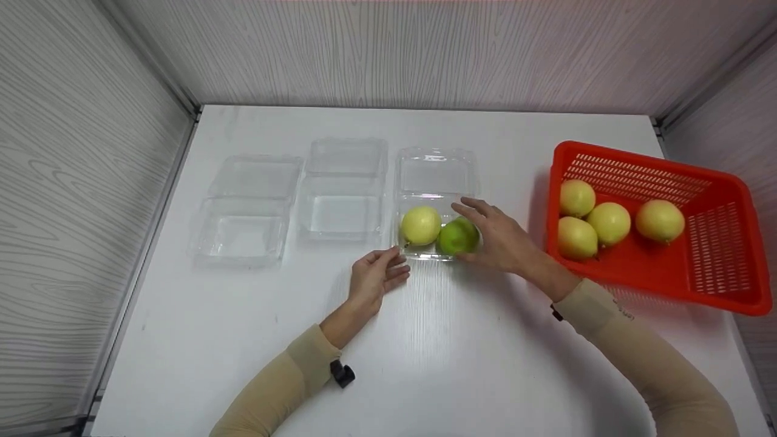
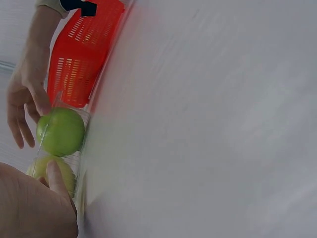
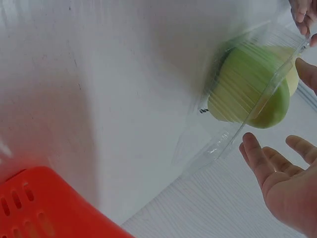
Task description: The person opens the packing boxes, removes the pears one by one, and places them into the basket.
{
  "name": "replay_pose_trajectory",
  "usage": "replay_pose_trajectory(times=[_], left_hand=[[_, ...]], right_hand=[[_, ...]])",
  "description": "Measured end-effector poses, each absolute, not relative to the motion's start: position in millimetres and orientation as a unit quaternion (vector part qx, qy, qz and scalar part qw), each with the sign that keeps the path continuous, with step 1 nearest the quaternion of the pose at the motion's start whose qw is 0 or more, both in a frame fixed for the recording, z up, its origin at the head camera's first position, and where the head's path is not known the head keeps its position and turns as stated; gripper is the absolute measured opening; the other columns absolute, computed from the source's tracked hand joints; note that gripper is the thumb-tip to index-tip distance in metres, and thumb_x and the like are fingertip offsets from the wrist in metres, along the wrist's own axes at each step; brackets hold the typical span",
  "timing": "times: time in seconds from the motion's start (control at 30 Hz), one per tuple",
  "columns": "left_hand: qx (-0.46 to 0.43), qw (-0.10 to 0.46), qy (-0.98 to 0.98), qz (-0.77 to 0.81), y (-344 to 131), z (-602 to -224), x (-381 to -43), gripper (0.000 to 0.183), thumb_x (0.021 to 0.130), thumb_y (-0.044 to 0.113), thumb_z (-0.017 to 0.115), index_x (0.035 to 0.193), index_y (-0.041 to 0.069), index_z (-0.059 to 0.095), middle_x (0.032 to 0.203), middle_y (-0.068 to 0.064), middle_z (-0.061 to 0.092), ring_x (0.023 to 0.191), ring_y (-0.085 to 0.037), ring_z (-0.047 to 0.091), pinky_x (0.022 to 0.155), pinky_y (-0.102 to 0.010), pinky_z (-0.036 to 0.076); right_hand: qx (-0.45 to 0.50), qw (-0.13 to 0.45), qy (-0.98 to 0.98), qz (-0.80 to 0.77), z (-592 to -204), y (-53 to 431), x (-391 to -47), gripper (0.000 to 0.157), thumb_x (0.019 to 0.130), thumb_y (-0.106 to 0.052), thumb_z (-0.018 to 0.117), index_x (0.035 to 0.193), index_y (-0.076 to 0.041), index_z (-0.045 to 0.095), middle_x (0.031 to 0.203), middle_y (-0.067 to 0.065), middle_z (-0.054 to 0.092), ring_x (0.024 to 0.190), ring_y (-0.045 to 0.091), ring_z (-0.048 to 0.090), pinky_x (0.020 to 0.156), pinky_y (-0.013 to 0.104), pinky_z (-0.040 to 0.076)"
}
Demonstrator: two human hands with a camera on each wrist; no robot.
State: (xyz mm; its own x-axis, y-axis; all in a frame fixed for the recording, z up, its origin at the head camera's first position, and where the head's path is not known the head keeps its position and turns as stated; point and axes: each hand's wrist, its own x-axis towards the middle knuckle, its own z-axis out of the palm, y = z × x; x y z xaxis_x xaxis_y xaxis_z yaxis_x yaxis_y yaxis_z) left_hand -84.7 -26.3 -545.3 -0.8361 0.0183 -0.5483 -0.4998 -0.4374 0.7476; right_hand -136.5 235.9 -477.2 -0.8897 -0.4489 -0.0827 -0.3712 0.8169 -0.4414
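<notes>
A clear plastic clamshell box [image 1: 436, 176] lies with its lid folded back. In its near half sit a round yellow fruit [image 1: 420, 226] and, touching it on the right, a green apple [image 1: 459, 236]. My left hand [image 1: 375, 278] pinches the box's near left corner between thumb and fingers; in the left wrist view the thumb overlaps the yellow fruit. My right hand [image 1: 499, 238] is beside the green apple with fingers spread. The right wrist view shows that hand's fingers [image 3: 258, 157] extended, apart from one another, just outside the box wall, holding nothing.
Two more open clear boxes stand to the left, one in the middle [image 1: 345, 215] and one farther left [image 1: 243, 237]. A red perforated basket [image 1: 722, 297] at the right holds several yellow fruits [image 1: 660, 221]. Wood-grain panels [image 1: 388, 54] border the white table.
</notes>
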Motion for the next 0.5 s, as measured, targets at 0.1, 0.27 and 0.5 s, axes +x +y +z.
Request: replay_pose_trajectory(times=[0.1, 0.27, 0.5], left_hand=[[-0.238, 0.160, 0.506, 0.813, -26, -546, -85, 0.014, 0.104, 0.016, 0.067, 0.107, 0.003, 0.068, 0.090, -0.004, 0.077, 0.083, -0.016, 0.079, 0.083, -0.031, 0.069], [-0.229, 0.160, 0.506, 0.816, -27, -545, -85, 0.012, 0.104, 0.016, 0.067, 0.105, 0.004, 0.068, 0.089, -0.003, 0.077, 0.082, -0.015, 0.079, 0.083, -0.030, 0.069], [-0.227, 0.162, 0.509, 0.814, -27, -545, -85, 0.012, 0.104, 0.016, 0.066, 0.104, 0.005, 0.068, 0.092, -0.005, 0.077, 0.083, -0.015, 0.079, 0.083, -0.030, 0.069]], right_hand=[[-0.219, 0.095, 0.946, -0.222, -479, 236, -138, 0.091, 0.083, -0.036, 0.089, 0.161, -0.020, 0.044, 0.166, 0.011, 0.043, 0.148, 0.042, 0.050, 0.119, 0.064, 0.049], [-0.230, 0.091, 0.938, -0.244, -480, 237, -141, 0.081, 0.085, -0.033, 0.088, 0.156, -0.016, 0.051, 0.158, 0.012, 0.053, 0.140, 0.040, 0.058, 0.116, 0.060, 0.052], [-0.240, 0.116, 0.934, -0.236, -479, 236, -147, 0.072, 0.088, -0.031, 0.087, 0.151, -0.016, 0.057, 0.152, 0.012, 0.058, 0.134, 0.038, 0.063, 0.114, 0.057, 0.055]])
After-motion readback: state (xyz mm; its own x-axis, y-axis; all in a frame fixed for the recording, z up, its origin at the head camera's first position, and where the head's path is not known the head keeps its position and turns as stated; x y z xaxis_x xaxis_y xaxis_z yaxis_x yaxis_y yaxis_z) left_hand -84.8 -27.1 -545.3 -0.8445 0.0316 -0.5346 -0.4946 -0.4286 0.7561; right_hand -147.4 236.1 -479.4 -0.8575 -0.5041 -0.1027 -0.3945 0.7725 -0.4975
